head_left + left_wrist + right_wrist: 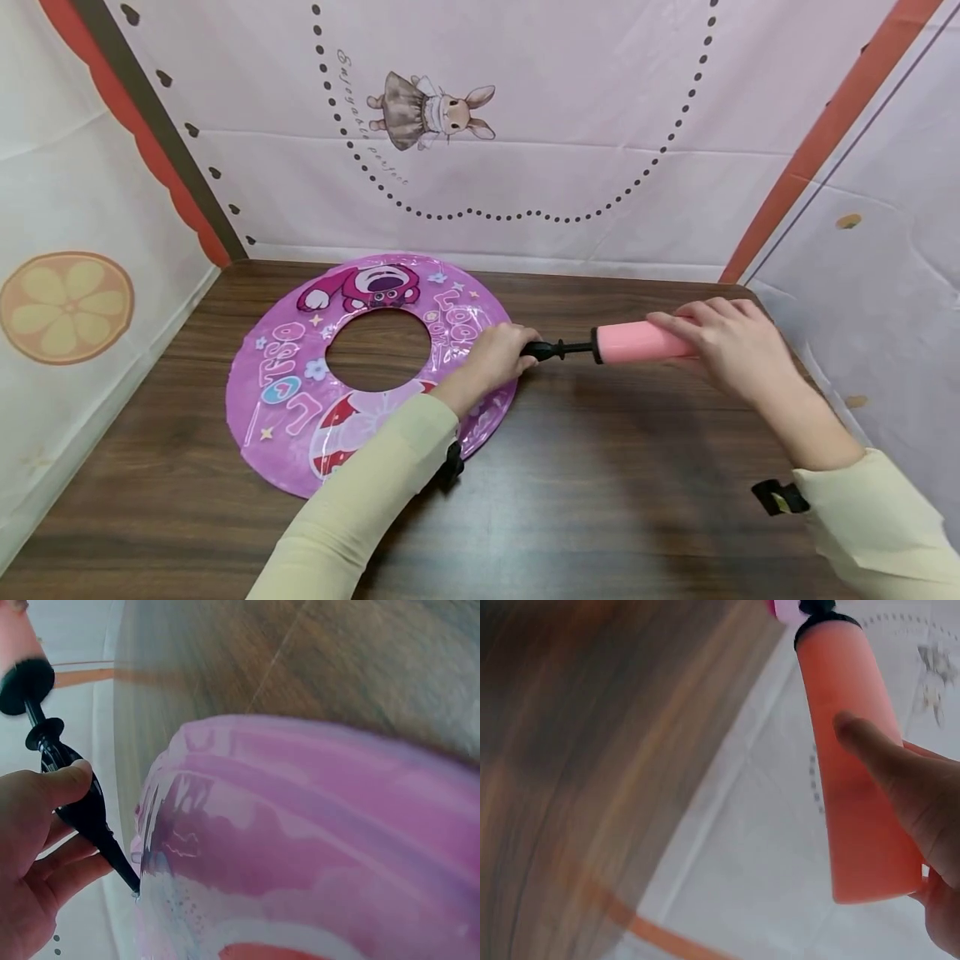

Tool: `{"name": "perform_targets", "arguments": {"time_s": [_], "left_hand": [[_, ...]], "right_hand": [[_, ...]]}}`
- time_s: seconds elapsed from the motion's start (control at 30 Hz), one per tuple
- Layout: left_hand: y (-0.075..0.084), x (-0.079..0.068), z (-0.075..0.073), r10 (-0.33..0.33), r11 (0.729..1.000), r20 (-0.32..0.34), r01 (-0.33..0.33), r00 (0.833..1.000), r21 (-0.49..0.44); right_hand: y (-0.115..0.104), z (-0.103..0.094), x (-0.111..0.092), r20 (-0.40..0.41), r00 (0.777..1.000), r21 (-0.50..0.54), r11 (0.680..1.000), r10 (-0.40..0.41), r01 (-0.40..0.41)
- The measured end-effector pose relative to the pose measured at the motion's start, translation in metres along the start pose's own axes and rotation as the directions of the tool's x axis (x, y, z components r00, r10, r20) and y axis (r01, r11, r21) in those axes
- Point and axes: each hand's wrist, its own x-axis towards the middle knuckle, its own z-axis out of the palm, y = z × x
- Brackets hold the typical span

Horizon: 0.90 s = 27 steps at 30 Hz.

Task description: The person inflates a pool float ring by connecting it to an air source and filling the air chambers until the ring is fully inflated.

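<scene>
A purple inflatable swim ring (pixel 255 400), printed with pink letters and a cartoon bear, lies on the table. At its right side my left hand (pixel 495 358) holds the black nozzle end (pixel 86 806) of a hand pump, thumb on one side and fingers on the other. The thin tip meets the ring's edge in the left wrist view; whether it sits inside a valve cannot be made out. My right hand (pixel 731 346) grips the pump's pink barrel (pixel 637 342), its thumb (pixel 862 735) lying along the barrel. A length of black rod shows between barrel and nozzle end.
The dark wooden table (pixel 585 500) is bounded by a pink printed cloth (pixel 540 192) at the back and pale cloths at both sides. Black straps with small devices (pixel 780 497) sit on both wrists.
</scene>
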Motion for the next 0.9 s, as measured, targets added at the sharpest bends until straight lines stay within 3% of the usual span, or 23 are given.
{"name": "perform_targets", "arguments": {"time_s": [0.17,0.27,0.5,0.67,0.9], "left_hand": [[-0.001,-0.001,-0.002,-0.003,1.0,0.012,0.003,1.0,0.009],[-0.001,-0.002,-0.001,-0.007,1.0,0.005,0.007,1.0,0.021],[0.001,-0.003,0.002,0.007,1.0,-0.009,-0.007,1.0,-0.002],[0.002,-0.002,0.001,-0.019,0.999,-0.03,0.018,0.999,-0.03],[0.0,0.0,-0.002,-0.014,0.999,-0.023,0.013,1.0,-0.05]], "right_hand": [[0.032,-0.024,-0.024,0.063,0.992,0.014,0.994,0.11,-0.111],[0.038,-0.028,-0.028,0.063,0.99,0.0,0.992,0.128,-0.128],[-0.003,0.005,0.009,-0.024,0.999,-0.009,1.0,-0.029,0.029],[-0.026,0.019,0.032,-0.049,0.997,-0.047,0.997,-0.061,0.058],[-0.025,0.02,0.029,-0.04,0.997,-0.034,0.997,-0.07,0.069]]}}
